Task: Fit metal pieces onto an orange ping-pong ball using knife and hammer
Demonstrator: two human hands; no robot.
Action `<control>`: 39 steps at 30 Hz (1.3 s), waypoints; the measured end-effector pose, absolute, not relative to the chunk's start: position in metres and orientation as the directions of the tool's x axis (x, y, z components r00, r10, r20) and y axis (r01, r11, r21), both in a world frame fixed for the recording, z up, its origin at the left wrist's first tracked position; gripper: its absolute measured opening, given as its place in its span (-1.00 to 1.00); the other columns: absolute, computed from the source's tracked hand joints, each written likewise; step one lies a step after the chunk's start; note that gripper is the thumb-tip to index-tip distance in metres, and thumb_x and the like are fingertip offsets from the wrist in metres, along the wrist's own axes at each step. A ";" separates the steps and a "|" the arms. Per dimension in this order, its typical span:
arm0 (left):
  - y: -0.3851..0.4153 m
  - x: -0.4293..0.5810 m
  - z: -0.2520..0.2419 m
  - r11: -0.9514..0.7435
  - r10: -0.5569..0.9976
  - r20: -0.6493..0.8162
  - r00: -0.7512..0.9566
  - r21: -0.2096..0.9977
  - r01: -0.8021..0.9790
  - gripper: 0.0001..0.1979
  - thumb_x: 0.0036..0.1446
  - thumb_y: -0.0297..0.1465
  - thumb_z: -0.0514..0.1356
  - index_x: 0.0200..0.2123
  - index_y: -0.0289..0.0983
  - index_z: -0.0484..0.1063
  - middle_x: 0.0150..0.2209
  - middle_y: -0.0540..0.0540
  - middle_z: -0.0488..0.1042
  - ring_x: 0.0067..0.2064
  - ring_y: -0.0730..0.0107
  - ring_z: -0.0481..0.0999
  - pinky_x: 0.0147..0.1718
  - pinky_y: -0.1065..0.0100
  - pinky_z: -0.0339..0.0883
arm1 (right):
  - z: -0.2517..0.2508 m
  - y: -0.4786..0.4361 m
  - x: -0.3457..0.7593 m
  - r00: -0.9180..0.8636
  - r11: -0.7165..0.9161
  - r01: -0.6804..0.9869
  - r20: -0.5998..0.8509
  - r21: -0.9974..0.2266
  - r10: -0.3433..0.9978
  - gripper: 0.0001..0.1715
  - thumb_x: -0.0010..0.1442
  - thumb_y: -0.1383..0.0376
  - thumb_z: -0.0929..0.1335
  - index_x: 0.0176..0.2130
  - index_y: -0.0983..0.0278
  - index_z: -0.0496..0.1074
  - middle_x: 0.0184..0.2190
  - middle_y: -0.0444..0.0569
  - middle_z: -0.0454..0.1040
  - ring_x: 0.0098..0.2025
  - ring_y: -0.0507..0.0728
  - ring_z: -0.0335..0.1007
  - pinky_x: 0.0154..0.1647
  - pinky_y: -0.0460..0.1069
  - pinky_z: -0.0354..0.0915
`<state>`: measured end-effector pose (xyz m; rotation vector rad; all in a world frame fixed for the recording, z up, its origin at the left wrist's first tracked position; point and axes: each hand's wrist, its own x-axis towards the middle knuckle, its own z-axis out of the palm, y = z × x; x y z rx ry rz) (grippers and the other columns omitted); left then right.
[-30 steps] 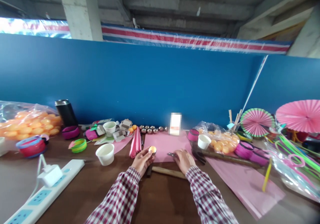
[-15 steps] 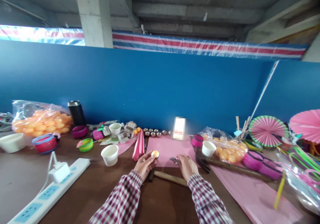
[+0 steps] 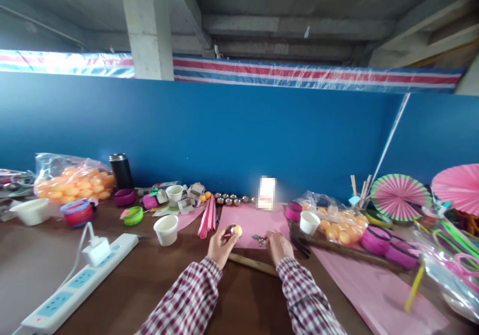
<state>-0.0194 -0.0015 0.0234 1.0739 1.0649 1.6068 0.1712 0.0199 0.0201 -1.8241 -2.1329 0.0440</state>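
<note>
My left hand (image 3: 220,247) is closed around a small orange-and-silver ball (image 3: 238,231), gripped between thumb and fingers just above a pink sheet (image 3: 239,217). The ball's orange part faces right, and its silver part lies against my fingers. Beside a loose cluster of small shiny metal pieces (image 3: 258,240) on the sheet is my right hand (image 3: 279,248). Its fingers curl down at the pieces' right edge; whatever they pinch is too small to make out. A wooden handle (image 3: 252,264) lies across the near edge of the sheet.
Silver balls (image 3: 232,200) line the sheet's back edge, with folded pink strips (image 3: 208,218) to their left. White cups (image 3: 166,230) stand on both sides. Bags of orange balls (image 3: 75,183) lie left and right. A power strip (image 3: 80,282) runs along the left; a blue partition (image 3: 224,135) closes the back.
My left hand has moved slightly right with the ball and turned it, so its orange part now faces right. My right hand stays by the metal pieces. The view has shifted slightly.
</note>
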 end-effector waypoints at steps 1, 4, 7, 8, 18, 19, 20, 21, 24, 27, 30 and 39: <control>-0.003 -0.015 0.027 -0.248 0.957 0.212 -0.197 0.952 -0.181 -0.60 -0.29 -0.39 0.31 -0.26 -0.36 0.44 -0.33 -0.16 0.51 -0.35 0.35 0.48 -0.38 0.43 0.36 | 0.019 0.021 0.171 -0.118 0.173 0.956 0.228 -0.236 0.966 -0.84 0.07 0.36 0.24 -0.34 0.25 0.40 -0.32 -0.01 0.41 -0.27 0.09 0.31 -0.32 -0.08 0.13; -0.005 -0.001 0.038 -0.279 0.957 0.257 -0.133 0.941 -0.193 -0.61 -0.27 -0.41 0.30 -0.25 -0.32 0.44 -0.29 -0.15 0.50 -0.33 0.36 0.47 -0.36 0.45 0.36 | 0.016 0.025 0.171 -0.111 0.164 0.960 0.231 -0.225 0.967 -0.84 0.06 0.36 0.25 -0.32 0.29 0.40 -0.31 0.03 0.42 -0.26 0.11 0.32 -0.30 -0.06 0.14; -0.006 0.017 0.040 -0.181 0.984 0.175 -0.044 0.940 -0.291 -0.61 -0.27 -0.38 0.30 -0.27 -0.36 0.43 -0.32 -0.20 0.51 -0.36 0.32 0.48 -0.47 0.42 0.37 | 0.014 0.025 0.172 -0.112 0.163 0.965 0.241 -0.207 0.964 -0.81 0.09 0.40 0.22 -0.30 0.28 0.39 -0.30 0.03 0.42 -0.24 0.11 0.33 -0.29 -0.05 0.15; -0.006 0.022 0.038 -0.136 0.990 0.139 -0.014 0.934 -0.330 -0.62 -0.27 -0.38 0.30 -0.28 -0.37 0.43 -0.33 -0.21 0.51 -0.36 0.30 0.48 -0.46 0.39 0.38 | 0.014 0.025 0.172 -0.110 0.161 0.966 0.242 -0.201 0.964 -0.80 0.09 0.41 0.22 -0.31 0.28 0.39 -0.30 0.03 0.42 -0.25 0.11 0.34 -0.30 -0.05 0.16; -0.011 0.018 0.023 0.018 0.994 0.040 0.106 0.868 -0.497 -0.61 -0.24 -0.35 0.30 -0.26 -0.36 0.39 -0.36 -0.16 0.50 -0.41 0.36 0.48 -0.44 0.36 0.37 | 0.016 0.024 0.171 -0.112 0.155 0.970 0.223 -0.187 0.968 -0.78 0.08 0.43 0.20 -0.31 0.26 0.39 -0.31 0.02 0.42 -0.27 0.11 0.35 -0.34 -0.06 0.17; -0.011 0.017 0.023 0.041 0.993 0.024 0.120 0.857 -0.514 -0.61 -0.24 -0.35 0.30 -0.26 -0.36 0.39 -0.36 -0.15 0.50 -0.43 0.38 0.48 -0.44 0.37 0.37 | 0.017 0.024 0.171 -0.114 0.157 0.970 0.219 -0.188 0.969 -0.78 0.08 0.43 0.20 -0.32 0.25 0.39 -0.32 0.01 0.42 -0.27 0.11 0.35 -0.35 -0.06 0.17; -0.011 0.016 0.022 0.056 0.991 0.015 0.130 0.848 -0.527 -0.61 -0.23 -0.34 0.30 -0.25 -0.36 0.39 -0.36 -0.15 0.49 -0.44 0.39 0.48 -0.44 0.38 0.36 | 0.017 0.023 0.171 -0.115 0.157 0.970 0.216 -0.188 0.970 -0.78 0.08 0.43 0.20 -0.32 0.25 0.39 -0.32 0.01 0.42 -0.28 0.11 0.35 -0.35 -0.07 0.17; -0.011 0.016 0.022 0.063 0.991 0.012 0.135 0.843 -0.534 -0.60 -0.23 -0.34 0.30 -0.25 -0.35 0.39 -0.36 -0.15 0.49 -0.44 0.39 0.48 -0.44 0.38 0.36 | 0.018 0.023 0.171 -0.115 0.156 0.970 0.213 -0.188 0.970 -0.78 0.08 0.43 0.20 -0.33 0.25 0.39 -0.32 0.01 0.42 -0.28 0.11 0.35 -0.36 -0.07 0.17; -0.012 0.018 0.021 0.042 0.990 0.036 0.139 0.854 -0.518 -0.58 -0.25 -0.33 0.31 -0.24 -0.35 0.39 -0.38 -0.15 0.49 -0.45 0.38 0.48 -0.44 0.36 0.36 | 0.020 0.022 0.171 -0.118 0.156 0.970 0.206 -0.184 0.972 -0.77 0.09 0.45 0.19 -0.33 0.25 0.38 -0.32 0.00 0.41 -0.28 0.11 0.34 -0.37 -0.08 0.16; -0.015 0.020 0.021 0.013 0.989 0.059 0.136 0.879 -0.477 -0.56 -0.27 -0.33 0.32 -0.24 -0.35 0.40 -0.39 -0.15 0.49 -0.46 0.38 0.47 -0.44 0.35 0.37 | 0.020 0.022 0.171 -0.122 0.159 0.971 0.202 -0.180 0.972 -0.78 0.08 0.45 0.20 -0.34 0.24 0.37 -0.32 -0.01 0.40 -0.28 0.09 0.33 -0.38 -0.09 0.14; -0.019 0.018 0.021 0.037 0.985 0.042 0.167 0.896 -0.442 -0.58 -0.25 -0.30 0.30 -0.26 -0.34 0.40 -0.37 -0.15 0.49 -0.45 0.39 0.47 -0.42 0.34 0.37 | 0.019 0.023 0.172 -0.121 0.157 0.972 0.199 -0.173 0.972 -0.82 0.09 0.41 0.21 -0.35 0.24 0.37 -0.34 -0.03 0.39 -0.29 0.08 0.32 -0.39 -0.09 0.13; -0.018 0.015 0.023 0.087 0.968 0.019 0.249 0.910 -0.406 -0.53 -0.24 -0.21 0.28 -0.24 -0.37 0.42 -0.45 -0.14 0.48 -0.52 0.46 0.43 -0.53 0.43 0.32 | 0.020 0.021 0.169 -0.122 0.157 0.975 0.215 -0.156 0.969 -0.82 0.11 0.39 0.19 -0.37 0.25 0.35 -0.35 -0.05 0.39 -0.30 0.07 0.29 -0.37 -0.09 0.10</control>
